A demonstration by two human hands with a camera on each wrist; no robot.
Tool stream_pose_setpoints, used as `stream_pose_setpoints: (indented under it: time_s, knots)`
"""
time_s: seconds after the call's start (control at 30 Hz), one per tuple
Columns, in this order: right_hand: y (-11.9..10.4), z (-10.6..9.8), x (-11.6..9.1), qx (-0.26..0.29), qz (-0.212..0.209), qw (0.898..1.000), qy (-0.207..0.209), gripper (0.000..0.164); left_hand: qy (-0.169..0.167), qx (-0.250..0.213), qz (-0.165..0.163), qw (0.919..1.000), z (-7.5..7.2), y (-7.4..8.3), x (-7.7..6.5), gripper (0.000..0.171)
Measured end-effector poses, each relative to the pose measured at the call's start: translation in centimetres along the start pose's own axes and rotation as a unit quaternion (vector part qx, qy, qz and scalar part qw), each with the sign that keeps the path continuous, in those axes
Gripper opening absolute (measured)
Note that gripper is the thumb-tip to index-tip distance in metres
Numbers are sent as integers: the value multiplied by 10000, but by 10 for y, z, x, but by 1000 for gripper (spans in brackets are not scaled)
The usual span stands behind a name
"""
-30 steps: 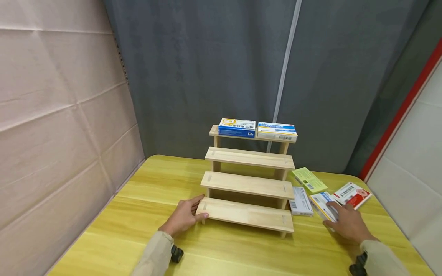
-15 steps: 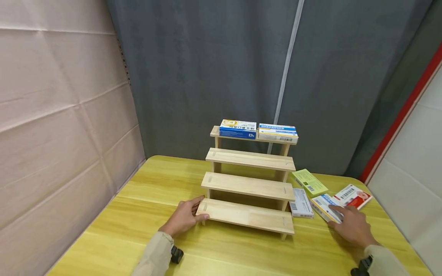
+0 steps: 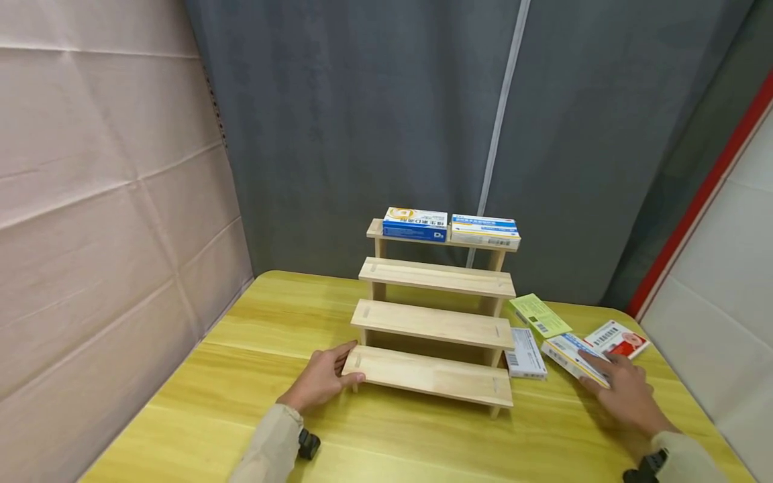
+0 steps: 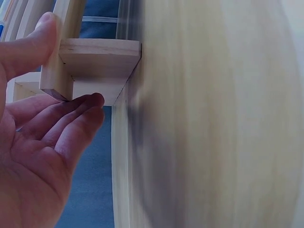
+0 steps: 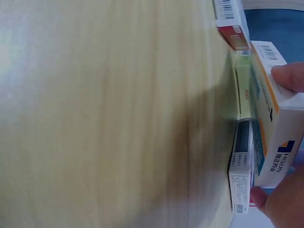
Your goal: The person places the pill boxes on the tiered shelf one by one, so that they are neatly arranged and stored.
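A four-step wooden display rack (image 3: 429,372) stands on the table. My left hand (image 3: 319,382) grips the left end of its lowest step, thumb on top and fingers at the end and underside, as the left wrist view shows. At the right, my right hand (image 3: 631,397) holds a white medicine box (image 3: 570,357) with blue and yellow bands. In the right wrist view this box (image 5: 278,128) is pinched between thumb and fingers and looks lifted off the table. Close to it lie a green box (image 3: 541,315), a white-grey box (image 3: 525,353) and a red-and-white box (image 3: 619,339).
On the rack's top step sit a blue-and-white box (image 3: 415,225) and a white-and-blue box (image 3: 485,231). A grey curtain (image 3: 362,134) hangs behind the yellow wood-grain table (image 3: 241,402). Pale panels flank it left (image 3: 109,201) and right (image 3: 725,268).
My right hand has shifted slightly right and taken a grip on the white, blue and yellow medicine box, which has turned and appears raised. The left hand stays on the rack.
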State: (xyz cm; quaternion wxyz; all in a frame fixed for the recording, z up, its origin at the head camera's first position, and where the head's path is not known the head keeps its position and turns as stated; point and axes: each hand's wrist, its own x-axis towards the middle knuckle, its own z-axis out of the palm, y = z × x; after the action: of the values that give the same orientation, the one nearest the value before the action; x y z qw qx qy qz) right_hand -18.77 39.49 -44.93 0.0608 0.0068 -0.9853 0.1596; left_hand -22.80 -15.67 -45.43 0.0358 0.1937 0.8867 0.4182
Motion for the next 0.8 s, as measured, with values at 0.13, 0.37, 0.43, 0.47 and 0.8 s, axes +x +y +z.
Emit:
stream_pose_setpoints:
  time_s: [0.13,0.37,0.43,0.47,0.8]
  knots:
    - [2,-4,0,139,-22,9998,-114,57,0,-9,-67,10000,0,1,-1,80]
    - [-1,-12,-2,239,-237,9994,29,55,-19,85,-80,9999,0,2,-1,80]
    - [-1,-13,-2,271,-321,9991,84,55,-24,99,-60,9999,0,2,-1,80]
    - [-1,-14,-2,291,-354,9989,94,55,-20,99,-38,9999,0,2,-1,79]
    - [0,-14,-4,358,-907,9943,430,48,-48,172,-86,9998,-1,2,0,80]
